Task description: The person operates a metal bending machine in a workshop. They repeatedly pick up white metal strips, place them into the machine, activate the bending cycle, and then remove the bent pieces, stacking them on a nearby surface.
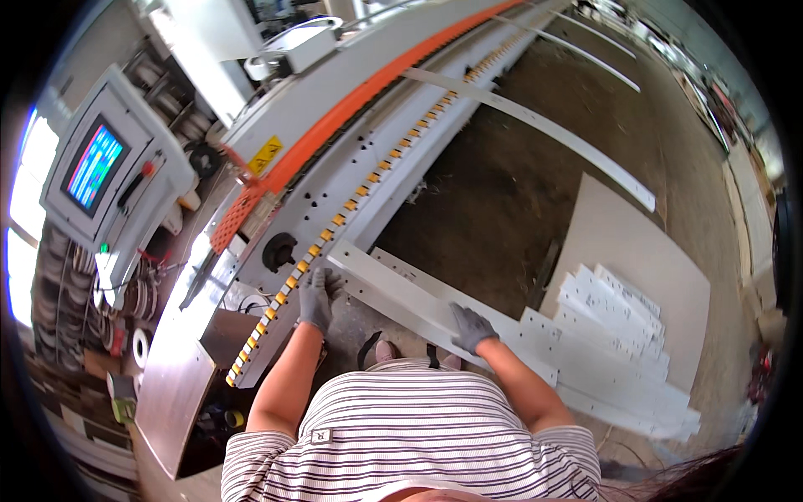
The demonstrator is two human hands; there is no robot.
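A long white board strip (393, 289) slants in front of me, its far-left end close to the row of yellow rollers (338, 219) along the machine's edge. My left hand (316, 299), in a grey glove, is just beside that end, fingers stretched and apart; whether the fingertips touch the board cannot be made out. My right hand (473, 328), also gloved in grey, grips the strip's near edge with its fingers over the top face; the thumb is hidden. Small dark holes dot the strip. Under and beyond it lies a second white strip (510, 325).
The long machine (351, 109) with its orange rail runs away to the upper right. A control panel with a lit screen (96, 165) stands left. Stacked white panels (611, 314) lie on a large pale sheet (623, 234) at right. Another strip (544, 125) sticks out from the machine.
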